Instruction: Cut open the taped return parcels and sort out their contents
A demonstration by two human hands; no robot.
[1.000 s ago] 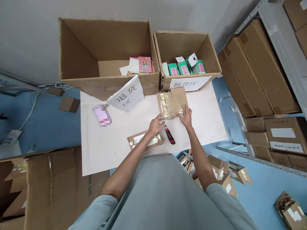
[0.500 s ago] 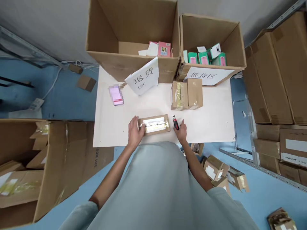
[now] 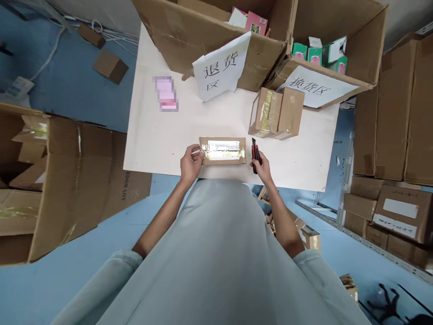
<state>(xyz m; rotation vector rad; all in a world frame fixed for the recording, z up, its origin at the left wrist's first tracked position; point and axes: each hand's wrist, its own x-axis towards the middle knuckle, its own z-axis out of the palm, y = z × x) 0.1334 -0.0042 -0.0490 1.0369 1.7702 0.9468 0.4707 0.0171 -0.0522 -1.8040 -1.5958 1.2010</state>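
A small flat cardboard box (image 3: 223, 156) lies on the white table (image 3: 162, 144) near its front edge, with a white label and shiny clear tape on top. My left hand (image 3: 191, 164) grips the box's left end, fingers curled and thumb at its edge. In my right hand (image 3: 262, 167) is a black and red box cutter (image 3: 255, 155), its tip pointing away from me. The cutter is just right of the box, apart from it. Farther back on the right, two taped cardboard boxes (image 3: 292, 110) stand side by side.
Two big open cartons stand at the back: the left carton (image 3: 162, 34) holds pink boxes, the right carton (image 3: 368, 74) green ones. Handwritten paper signs (image 3: 221, 67) hang in front. A pixelated pink item (image 3: 165, 94) lies back left. Another large carton (image 3: 64, 180) is on my left.
My right hand has picked the box cutter up from the table. The small box has turned a little to lie straighter, my left hand staying at its left end. The view has shifted and tilted.
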